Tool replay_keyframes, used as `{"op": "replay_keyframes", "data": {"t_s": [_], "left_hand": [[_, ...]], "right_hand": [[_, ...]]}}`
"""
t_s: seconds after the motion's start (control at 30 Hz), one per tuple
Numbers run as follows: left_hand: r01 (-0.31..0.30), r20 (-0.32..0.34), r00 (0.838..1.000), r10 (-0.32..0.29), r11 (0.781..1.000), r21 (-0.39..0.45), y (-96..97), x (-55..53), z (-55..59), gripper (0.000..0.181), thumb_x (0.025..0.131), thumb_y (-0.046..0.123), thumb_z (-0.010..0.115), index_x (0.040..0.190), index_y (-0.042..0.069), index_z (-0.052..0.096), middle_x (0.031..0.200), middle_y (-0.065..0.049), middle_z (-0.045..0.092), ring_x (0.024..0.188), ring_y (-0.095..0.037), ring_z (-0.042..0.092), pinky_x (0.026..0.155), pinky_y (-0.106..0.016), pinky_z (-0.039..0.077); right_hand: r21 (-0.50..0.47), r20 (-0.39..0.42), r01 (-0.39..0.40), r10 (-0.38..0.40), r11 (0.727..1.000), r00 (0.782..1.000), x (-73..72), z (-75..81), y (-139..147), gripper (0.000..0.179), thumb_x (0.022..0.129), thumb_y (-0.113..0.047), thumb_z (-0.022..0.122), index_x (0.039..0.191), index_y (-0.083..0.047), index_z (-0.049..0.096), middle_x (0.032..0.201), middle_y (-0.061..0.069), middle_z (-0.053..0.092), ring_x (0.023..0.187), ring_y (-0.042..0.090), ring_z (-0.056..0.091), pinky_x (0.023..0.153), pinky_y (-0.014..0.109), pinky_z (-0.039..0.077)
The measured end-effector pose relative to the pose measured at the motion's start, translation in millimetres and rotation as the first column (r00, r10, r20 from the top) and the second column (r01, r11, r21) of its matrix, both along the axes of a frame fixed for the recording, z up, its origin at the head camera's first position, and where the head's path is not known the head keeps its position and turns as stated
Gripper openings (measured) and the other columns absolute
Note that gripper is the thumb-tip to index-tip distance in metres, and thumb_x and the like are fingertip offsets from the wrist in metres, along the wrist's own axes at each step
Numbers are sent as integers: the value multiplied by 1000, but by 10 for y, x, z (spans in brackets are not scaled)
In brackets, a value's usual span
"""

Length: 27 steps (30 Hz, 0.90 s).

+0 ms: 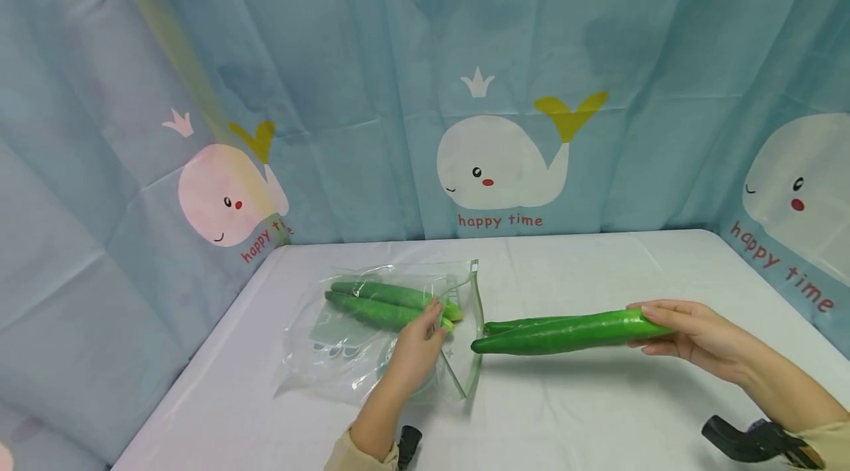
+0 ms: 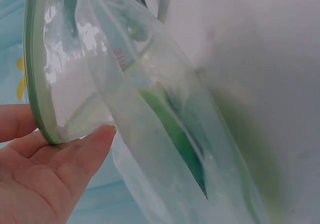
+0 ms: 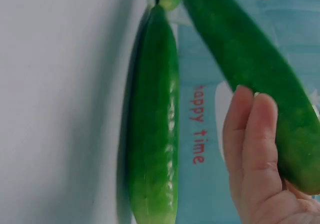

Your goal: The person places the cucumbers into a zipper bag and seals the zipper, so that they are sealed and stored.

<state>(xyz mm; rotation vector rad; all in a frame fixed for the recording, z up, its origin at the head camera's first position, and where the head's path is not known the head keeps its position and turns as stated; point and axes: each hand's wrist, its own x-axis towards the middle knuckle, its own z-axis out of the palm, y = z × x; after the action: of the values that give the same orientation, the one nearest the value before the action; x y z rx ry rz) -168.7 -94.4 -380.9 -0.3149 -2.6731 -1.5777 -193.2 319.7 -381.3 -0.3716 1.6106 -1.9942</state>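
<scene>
My right hand [image 1: 697, 342] grips a long green cucumber [image 1: 564, 334] by its near end, with the thumb on top and fingers behind. Its far tip points left, right by the mouth of a clear zip bag [image 1: 312, 368]. A second cucumber [image 3: 155, 124] lies on the table just behind it, largely covered by the held one in the head view. Two more cucumbers [image 1: 372, 312] lie side by side inside the bag. My left hand [image 1: 418, 349] pinches the bag's lower rim, and the green-edged mouth [image 2: 31, 74] gapes toward the right.
A white-covered table [image 1: 578, 412] carries everything. Blue curtains [image 1: 358, 102] printed with whales hang behind and along both sides. Black wrist mounts [image 1: 750, 441] sit at both forearms, close above the tabletop.
</scene>
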Motion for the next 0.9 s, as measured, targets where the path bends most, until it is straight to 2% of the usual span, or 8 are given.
{"op": "replay_keyframes", "data": {"t_s": [0.17, 0.67, 0.9], "left_hand": [[-6, 14, 1000, 5, 1000, 5, -7, 6, 6, 45, 99, 4, 50, 141, -8, 42, 155, -18, 29, 133, -43, 38, 109, -54, 32], [-8, 17, 1000, 8, 1000, 7, -31, 12, 6, 46, 99, 4, 51, 142, -7, 41, 155, -17, 28, 134, -43, 37, 109, -55, 31], [3, 15, 1000, -3, 1000, 3, -32, 21, 66, 46, 99, 4, 51, 142, -8, 41, 155, -18, 29, 134, -43, 36, 110, -56, 29]], "right_hand": [[40, 16, 35, -36, 999, 999, -12, 12, -99, 33, 106, -14, 39, 108, -21, 72, 109, 7, 60, 98, 24, 68, 85, 33, 56], [31, 16, 28, -28, 999, 999, -94, -89, -402, 27, 105, -16, 43, 107, -17, 69, 109, 9, 57, 97, 24, 68, 86, 34, 56], [50, 37, 42, -44, 998, 998, -99, -96, -514, 24, 105, -17, 45, 108, -14, 68, 108, 11, 57, 96, 24, 68, 85, 33, 57]]}}
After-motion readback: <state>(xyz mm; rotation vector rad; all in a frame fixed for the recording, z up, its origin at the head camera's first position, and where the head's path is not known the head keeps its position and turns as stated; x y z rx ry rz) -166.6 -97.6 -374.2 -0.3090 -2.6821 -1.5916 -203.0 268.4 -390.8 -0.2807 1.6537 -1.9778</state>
